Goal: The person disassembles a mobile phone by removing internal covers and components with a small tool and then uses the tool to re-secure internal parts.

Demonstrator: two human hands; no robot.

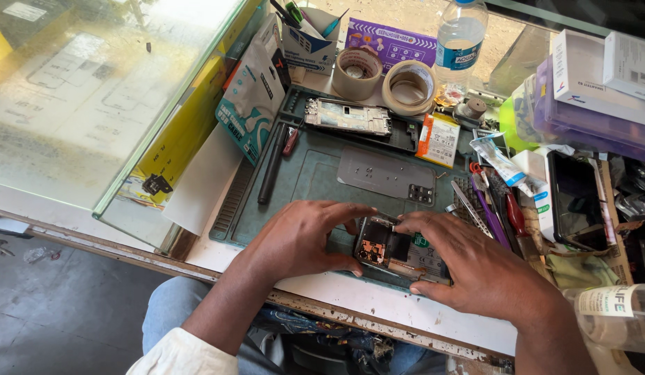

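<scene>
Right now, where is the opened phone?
In the head view, the opened phone lies at the near edge of the green work mat, between the left hand and right hand.

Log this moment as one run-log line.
left hand: steadying opened phone | right hand: gripping phone | surface: green mat

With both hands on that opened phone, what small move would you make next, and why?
Probably lift the near top corner gently with the left hand. The opened phone lies on the green mat, both hands pinch its edges, and the right hand can steady it.
</scene>
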